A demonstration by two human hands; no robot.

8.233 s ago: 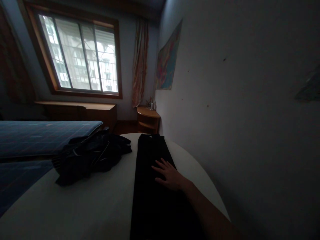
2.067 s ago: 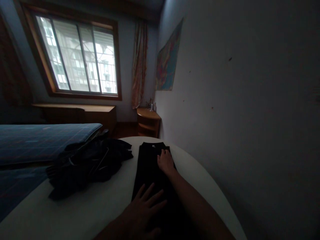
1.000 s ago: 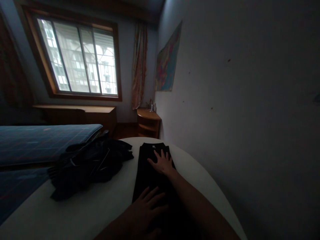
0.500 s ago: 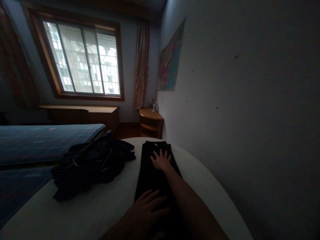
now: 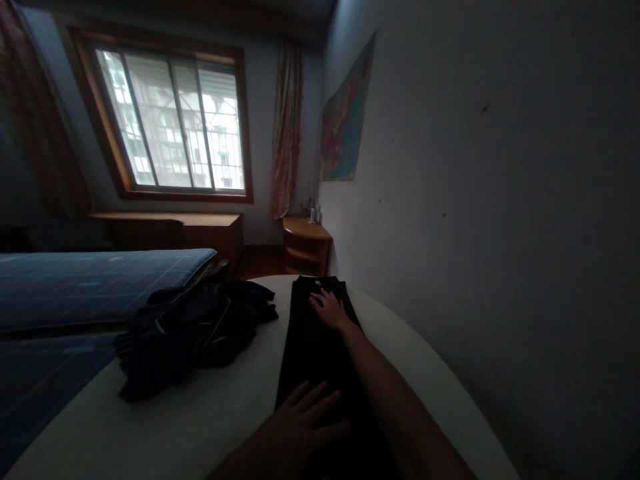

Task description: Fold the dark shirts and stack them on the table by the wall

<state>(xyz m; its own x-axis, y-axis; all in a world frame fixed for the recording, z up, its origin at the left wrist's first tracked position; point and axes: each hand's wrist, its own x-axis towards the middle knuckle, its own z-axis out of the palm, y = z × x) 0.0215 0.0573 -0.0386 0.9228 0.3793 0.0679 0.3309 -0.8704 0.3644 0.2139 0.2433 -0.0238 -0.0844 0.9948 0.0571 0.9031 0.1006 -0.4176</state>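
Note:
A black garment [image 5: 313, 353] lies flat in a long folded strip on the white round table [image 5: 250, 393]; a small pale label shows near its far end. My right hand [image 5: 329, 309] rests on the far part of the garment, just below the label, its fingers spread. Over the near part lies my left hand [image 5: 305, 427], palm down with fingers stretched out. Neither hand grips anything. The garment's exact kind is hard to make out in the dim light, and its near end is partly hidden by my hands and forearms.
A crumpled pile of dark clothes [image 5: 195, 333] sits left on the table. Beyond it is a blue checked mattress [image 5: 100, 283]. A wooden corner shelf [image 5: 306, 230] and a desk [image 5: 200, 223] stand behind. The wall [image 5: 475, 267] rises close on the right.
My right hand has shifted slightly up the garment towards the label, its fingers somewhat less spread. The left hand stays near the same place. The whole view has turned a little left.

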